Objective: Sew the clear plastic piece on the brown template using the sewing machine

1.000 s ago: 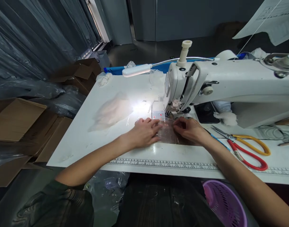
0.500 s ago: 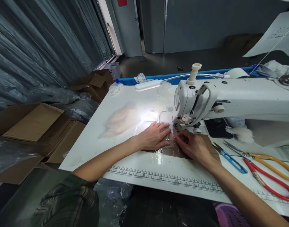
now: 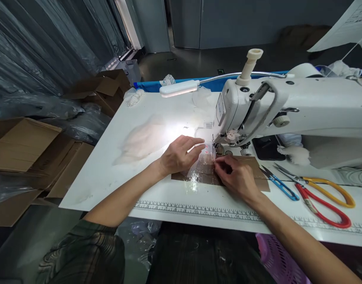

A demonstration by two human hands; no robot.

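Note:
A clear plastic piece with small red marks lies at the needle of a white sewing machine, over a brown patch on the white table. My left hand is raised a little, fingers curled, pinching the left edge of the plastic. My right hand rests on the brown patch with fingertips pinched on the plastic's right edge, just in front of the presser foot.
Blue thread snips and scissors with red and yellow handles lie right of my hands. A lit gooseneck lamp hangs over the table. A printed ruler lines the front edge. Cardboard boxes stand left; a purple basket sits below.
My left hand has lifted off the plastic from flat to a curled pinch. The plastic's left side has come up with it. My right hand stays pinched by the needle; the view shifted.

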